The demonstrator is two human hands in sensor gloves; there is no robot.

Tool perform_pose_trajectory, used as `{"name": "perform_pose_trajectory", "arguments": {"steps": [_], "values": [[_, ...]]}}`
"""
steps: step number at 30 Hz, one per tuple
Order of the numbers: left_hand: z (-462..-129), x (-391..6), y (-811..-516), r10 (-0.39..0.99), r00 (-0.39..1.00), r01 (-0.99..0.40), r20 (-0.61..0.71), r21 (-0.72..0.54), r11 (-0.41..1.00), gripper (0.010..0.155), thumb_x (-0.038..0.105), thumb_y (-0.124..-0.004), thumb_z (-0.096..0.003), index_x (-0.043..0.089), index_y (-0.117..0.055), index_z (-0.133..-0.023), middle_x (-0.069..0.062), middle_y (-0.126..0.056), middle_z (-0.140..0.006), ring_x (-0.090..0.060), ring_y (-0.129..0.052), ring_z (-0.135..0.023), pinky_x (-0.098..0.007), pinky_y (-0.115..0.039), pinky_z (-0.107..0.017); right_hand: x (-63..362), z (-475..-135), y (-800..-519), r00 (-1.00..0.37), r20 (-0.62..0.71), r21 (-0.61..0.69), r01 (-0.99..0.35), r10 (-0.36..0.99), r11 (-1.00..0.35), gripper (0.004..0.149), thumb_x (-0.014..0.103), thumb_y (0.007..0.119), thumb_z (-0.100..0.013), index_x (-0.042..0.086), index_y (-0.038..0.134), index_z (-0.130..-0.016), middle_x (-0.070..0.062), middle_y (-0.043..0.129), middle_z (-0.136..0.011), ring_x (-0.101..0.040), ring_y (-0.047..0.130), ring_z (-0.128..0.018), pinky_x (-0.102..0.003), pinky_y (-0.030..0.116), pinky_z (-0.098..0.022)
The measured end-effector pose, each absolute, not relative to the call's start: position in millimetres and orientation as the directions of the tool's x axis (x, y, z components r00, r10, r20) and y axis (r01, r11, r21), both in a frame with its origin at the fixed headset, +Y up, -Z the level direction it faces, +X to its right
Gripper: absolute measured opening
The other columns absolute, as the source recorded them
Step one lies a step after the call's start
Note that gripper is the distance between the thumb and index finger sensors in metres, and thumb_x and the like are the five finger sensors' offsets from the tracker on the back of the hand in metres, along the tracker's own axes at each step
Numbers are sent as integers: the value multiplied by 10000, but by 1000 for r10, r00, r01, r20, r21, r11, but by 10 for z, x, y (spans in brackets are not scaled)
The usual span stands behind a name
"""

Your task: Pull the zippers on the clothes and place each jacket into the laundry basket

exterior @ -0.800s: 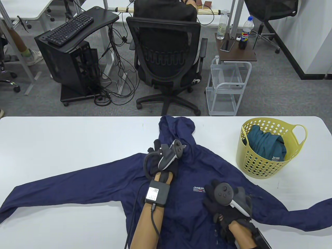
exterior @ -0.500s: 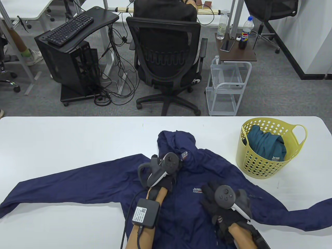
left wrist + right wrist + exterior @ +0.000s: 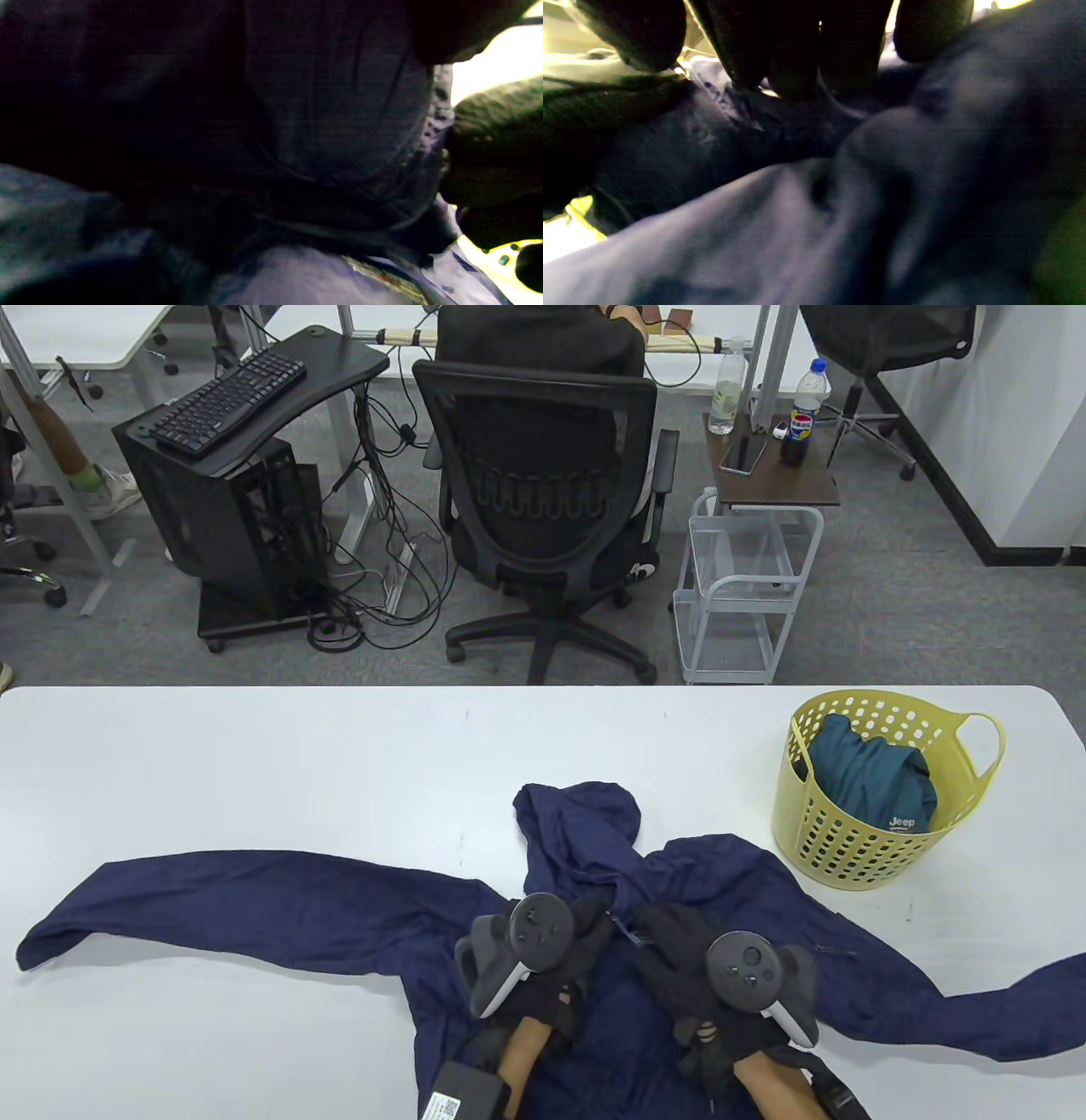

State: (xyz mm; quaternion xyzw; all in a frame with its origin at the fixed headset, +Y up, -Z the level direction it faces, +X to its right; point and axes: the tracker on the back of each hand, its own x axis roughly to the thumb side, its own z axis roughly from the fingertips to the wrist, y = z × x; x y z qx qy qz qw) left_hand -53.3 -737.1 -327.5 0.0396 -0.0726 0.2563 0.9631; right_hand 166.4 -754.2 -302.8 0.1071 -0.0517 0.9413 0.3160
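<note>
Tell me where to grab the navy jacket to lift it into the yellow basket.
Bunch the navy jacket at the chest, where both hands already sit, coming from above. It lies flat with sleeves spread wide, so a middle grip likely lets them trail behind toward the basket at right.

Office chair [image 3: 543,517] beyond table [image 3: 254,763]; keyboard [image 3: 229,400]; bottles [image 3: 802,411]

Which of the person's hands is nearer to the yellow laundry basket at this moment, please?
Right. The right hand rests on the navy jacket, below and left of the laundry basket; the left hand lies further left on the jacket's chest.
</note>
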Motion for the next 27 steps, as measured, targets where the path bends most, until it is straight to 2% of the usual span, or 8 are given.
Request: {"name": "perform_pose_trajectory", "arguments": {"steps": [4,8,9,11,15,21,24,27], "values": [[-3214,-517,-7385,455,873,-473,172,76,878,438,576,-785,-339,455,-909,-741,172,-1094,-627,-194,-944,-821,-605,-619,-660,1628,-3037,-7594,-749,228,26,-633,622,-773,657,627,774,-460,263,721,-1004,-2,862,-953,-359,865,-824,-598,663,-626],[-3173,-480,-7377,384,902,-411,196,119,904,436,570,-798,-331,443,-921,-730,173,-1100,-620,-191,-955,-809,-604,-628,-655,1620,-2996,-7551,-770,192,-63,-629,609,-775,678,698,777,-434,264,798,-954,10,943,-867,-339,939,-742,-586,690,-604],[-3165,-469,-7377,370,908,-398,197,129,908,433,567,-801,-330,442,-923,-725,172,-1102,-616,-189,-958,-805,-603,-630,-655,1609,-2981,-7529,-776,194,-92,-624,601,-776,637,671,787,-442,264,826,-930,10,965,-837,-338,953,-720,-587,694,-598],[-3151,-439,-7378,338,920,-369,198,146,918,433,573,-801,-327,443,-925,-722,179,-1104,-613,-183,-962,-802,-600,-635,-654,1551,-2950,-7470,-828,194,-159,-555,526,-816,447,532,824,-473,281,912,-831,32,1027,-709,-302,1002,-644,-576,709,-585],[-3149,-406,-7370,320,927,-351,193,154,924,432,583,-797,-328,446,-927,-717,188,-1104,-610,-174,-965,-801,-594,-639,-655,1404,-2934,-7466,-913,210,-178,-387,349,-905,390,500,817,-475,319,900,-810,71,1008,-659,-247,989,-637,-559,694,-618],[-3275,-633,-7435,492,862,-500,120,54,864,435,545,-803,-309,451,-943,-710,190,-1103,-619,-190,-950,-817,-607,-622,-658,1275,-3029,-7547,-934,201,-174,-332,296,-927,403,507,775,-490,328,899,-829,41,1008,-709,-295,970,-669,-581,668,-628],[-3351,-746,-7493,546,835,-547,67,10,837,435,539,-774,-308,455,-941,-701,207,-1096,-613,-180,-950,-819,-603,-623,-661,1160,-3089,-7588,-963,177,-138,-227,202,-964,402,512,776,-490,340,894,-834,47,1008,-731,-294,967,-685,-578,664,-635],[-3404,-873,-7542,690,724,-690,-12,-13,724,433,535,-765,-319,435,-938,-703,197,-1091,-609,-182,-958,-807,-603,-628,-657,1075,-3128,-7679,-975,175,-71,-151,137,-986,404,520,771,-488,349,896,-833,54,1010,-743,-292,969,-694,-574,666,-638]]}}
